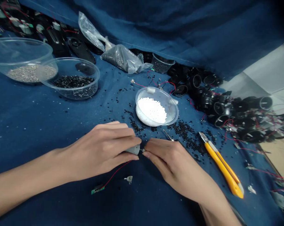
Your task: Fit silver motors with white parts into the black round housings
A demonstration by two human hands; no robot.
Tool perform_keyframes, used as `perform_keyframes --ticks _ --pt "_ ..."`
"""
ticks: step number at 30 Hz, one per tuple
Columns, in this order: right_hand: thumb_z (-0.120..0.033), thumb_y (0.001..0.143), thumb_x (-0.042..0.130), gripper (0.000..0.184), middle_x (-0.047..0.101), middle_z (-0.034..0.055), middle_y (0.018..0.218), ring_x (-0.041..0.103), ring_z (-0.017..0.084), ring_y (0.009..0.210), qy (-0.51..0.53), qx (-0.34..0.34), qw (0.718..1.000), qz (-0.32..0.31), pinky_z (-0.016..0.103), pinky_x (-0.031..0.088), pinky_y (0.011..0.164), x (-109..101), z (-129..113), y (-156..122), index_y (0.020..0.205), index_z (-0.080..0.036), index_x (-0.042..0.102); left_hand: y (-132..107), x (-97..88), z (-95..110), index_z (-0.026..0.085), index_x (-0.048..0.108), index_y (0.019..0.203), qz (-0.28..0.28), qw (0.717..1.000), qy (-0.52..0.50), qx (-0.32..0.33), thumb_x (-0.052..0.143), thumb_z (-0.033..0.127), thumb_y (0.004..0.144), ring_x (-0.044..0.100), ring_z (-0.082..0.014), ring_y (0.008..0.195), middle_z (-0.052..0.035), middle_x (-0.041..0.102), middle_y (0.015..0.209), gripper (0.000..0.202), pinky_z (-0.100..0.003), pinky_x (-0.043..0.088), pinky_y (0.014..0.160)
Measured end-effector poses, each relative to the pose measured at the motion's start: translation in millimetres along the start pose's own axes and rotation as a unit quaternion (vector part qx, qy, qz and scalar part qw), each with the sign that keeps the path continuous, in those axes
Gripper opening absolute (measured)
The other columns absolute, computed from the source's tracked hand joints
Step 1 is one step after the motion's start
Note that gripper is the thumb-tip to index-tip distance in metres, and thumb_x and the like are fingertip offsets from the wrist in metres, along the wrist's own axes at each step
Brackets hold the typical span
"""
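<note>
My left hand is closed around a small grey cylindrical motor, whose end pokes out between thumb and fingers. From under this hand a red wire runs down to a small green circuit board on the cloth. My right hand pinches at the motor's end, where a tiny metal piece shows between the two hands. What its fingertips grip is mostly hidden. Beyond its knuckles a thin metal tip sticks out; whether the hand holds it, I cannot tell. A small metal part lies below the hands.
A tub of white pieces stands ahead, with black bits scattered around. A yellow utility knife lies right, its blade end outward. Tubs of screws and metal pieces stand left. Black housings pile up right.
</note>
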State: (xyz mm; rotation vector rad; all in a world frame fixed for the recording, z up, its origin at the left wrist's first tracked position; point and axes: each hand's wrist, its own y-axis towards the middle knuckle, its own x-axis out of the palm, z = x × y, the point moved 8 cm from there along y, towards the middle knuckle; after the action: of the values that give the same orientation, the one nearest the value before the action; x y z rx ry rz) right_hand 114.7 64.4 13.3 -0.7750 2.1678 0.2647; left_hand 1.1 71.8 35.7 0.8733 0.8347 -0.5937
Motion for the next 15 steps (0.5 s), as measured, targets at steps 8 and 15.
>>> perform_keyframes --ticks 8,15 --pt "-0.026 0.101 0.037 0.026 0.053 -0.0003 0.076 0.049 0.013 0.068 -0.017 0.015 1.0 -0.012 0.027 0.033 0.064 2.7 3.1 -0.3 0.078 -0.02 0.049 0.4 2.2 5.5 0.014 0.058 0.097 0.001 0.999 0.033 0.026 0.055 0.023 0.094 0.059 -0.0179 0.08 -0.0055 0.067 0.091 0.01 -0.033 0.045 0.072" --pt "-0.022 0.1 0.041 0.025 0.054 -0.0017 0.075 0.051 0.01 0.068 0.015 0.001 1.0 -0.028 0.023 0.034 0.064 7.5 3.3 -0.6 0.077 -0.019 0.049 -0.5 10.5 7.7 0.012 0.063 0.093 -0.033 0.999 0.025 0.025 0.056 0.02 0.093 0.059 -0.018 0.079 -0.0049 0.066 0.086 0.011 -0.034 0.046 0.075"
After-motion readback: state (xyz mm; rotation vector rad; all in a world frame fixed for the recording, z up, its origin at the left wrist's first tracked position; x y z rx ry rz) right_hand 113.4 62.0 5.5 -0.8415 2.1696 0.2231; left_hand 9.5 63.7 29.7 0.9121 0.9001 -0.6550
